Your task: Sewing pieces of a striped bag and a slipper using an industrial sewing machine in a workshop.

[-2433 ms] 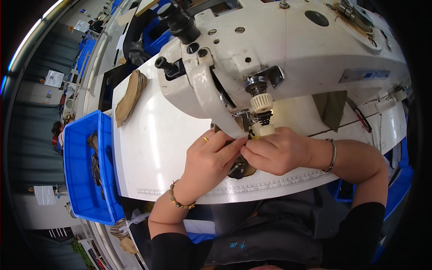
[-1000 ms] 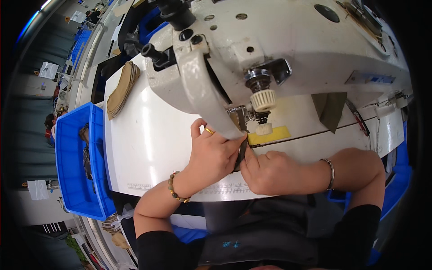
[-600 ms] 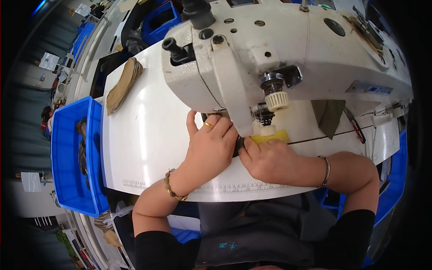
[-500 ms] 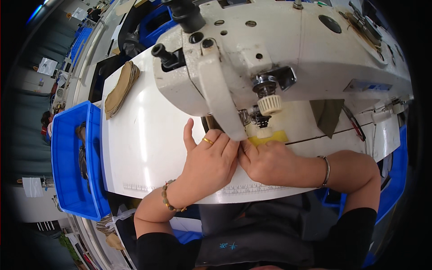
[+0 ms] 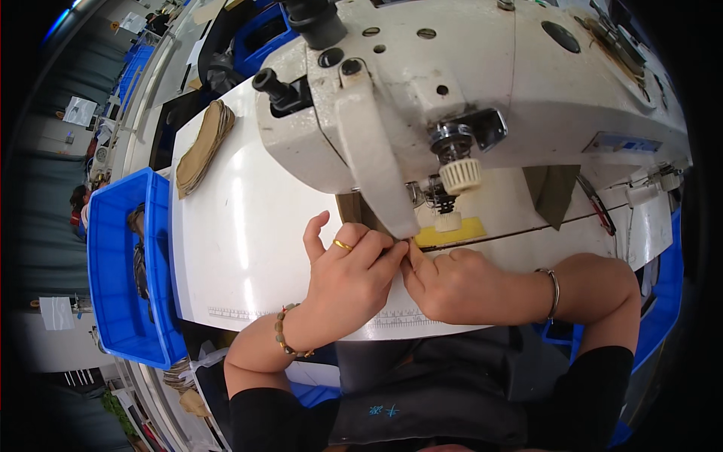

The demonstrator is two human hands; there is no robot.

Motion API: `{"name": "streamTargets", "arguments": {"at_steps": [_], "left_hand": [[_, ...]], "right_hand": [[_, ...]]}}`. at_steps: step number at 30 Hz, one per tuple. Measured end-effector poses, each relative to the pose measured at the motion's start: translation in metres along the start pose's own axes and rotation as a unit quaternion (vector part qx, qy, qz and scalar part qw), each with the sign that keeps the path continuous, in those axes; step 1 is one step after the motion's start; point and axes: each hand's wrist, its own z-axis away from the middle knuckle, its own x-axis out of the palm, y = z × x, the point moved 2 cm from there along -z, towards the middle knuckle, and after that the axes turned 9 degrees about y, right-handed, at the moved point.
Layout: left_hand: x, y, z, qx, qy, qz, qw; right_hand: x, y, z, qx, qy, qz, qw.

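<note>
Under the head of a white sewing machine (image 5: 482,68), a strip of brown-olive fabric (image 5: 354,209) shows behind the fingers. Most of it is hidden by the machine's curved white guard (image 5: 373,151) and by the hands. My left hand (image 5: 348,286), with a ring and a bead bracelet, pinches the fabric's near edge, its little-side digit raised. Close against it, my right hand (image 5: 456,285), with a metal bangle, has thumb and forefinger pressed together on the same edge just below the guard's tip. The needle is hidden.
Left on the white table (image 5: 263,271) lies a stack of brown fabric pieces (image 5: 205,149). A blue bin (image 5: 120,264) with dark pieces stands beside the table. Right of the needle area are a yellow patch (image 5: 456,231), an olive fabric piece (image 5: 552,192) and red-and-black snips (image 5: 599,207).
Both hands have drawn slightly toward me from the guard's tip. More of the brown-olive fabric and the yellow patch shows. The view has shifted a little.
</note>
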Motion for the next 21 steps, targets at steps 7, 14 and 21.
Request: {"name": "streamTargets", "arguments": {"at_steps": [7,14,21], "left_hand": [[0.01,-0.003,-0.004,-0.013,-0.015,0.09,0.996],[0.014,-0.006,-0.004,-0.01,-0.007,0.102,0.995],[0.024,-0.019,-0.015,-0.021,0.011,0.092,0.995]], "right_hand": [[-0.007,-0.007,0.001,-0.011,-0.005,0.003,1.0],[-0.004,-0.006,0.0,-0.009,-0.003,-0.011,1.0],[0.011,0.007,-0.002,0.012,0.061,0.007,0.998]]}}
